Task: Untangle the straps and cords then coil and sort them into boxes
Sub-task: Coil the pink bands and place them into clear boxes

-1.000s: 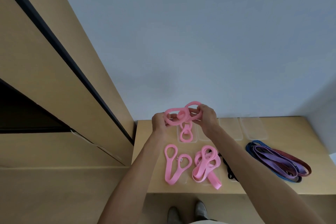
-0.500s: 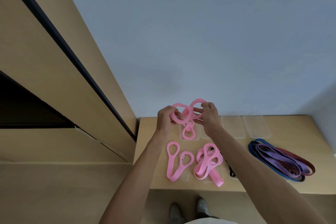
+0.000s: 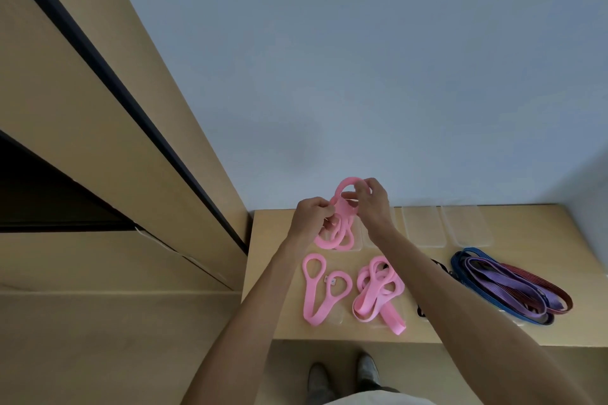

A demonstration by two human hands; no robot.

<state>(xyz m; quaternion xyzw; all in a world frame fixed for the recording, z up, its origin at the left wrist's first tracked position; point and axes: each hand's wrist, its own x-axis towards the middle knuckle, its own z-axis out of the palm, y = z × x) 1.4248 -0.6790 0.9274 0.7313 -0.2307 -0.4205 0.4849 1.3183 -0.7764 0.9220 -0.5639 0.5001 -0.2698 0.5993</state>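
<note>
Two shoes (image 3: pixel 342 378) stood on the floor at the near edge of the table (image 3: pixel 526 227), the landmark for all positions below. On the table's near left portion lay a flat pink strap (image 3: pixel 312 293) with a loop at each end. Just right of it lay a bundled pink strap (image 3: pixel 378 293), one tail reaching toward the near edge. A black cord (image 3: pixel 421 311) showed partly beside the right forearm. On the table's right portion lay a pile of blue, purple and maroon straps (image 3: pixel 506 286). Above the table's far left part, both hands held a tangled pink strap (image 3: pixel 339 233) in the air. Left hand (image 3: pixel 311 215) gripped it with curled fingers; right hand (image 3: pixel 373 204) pinched its upper loop. Clear boxes (image 3: pixel 467 227) sat in a row along the table's far edge, against the wall.
</note>
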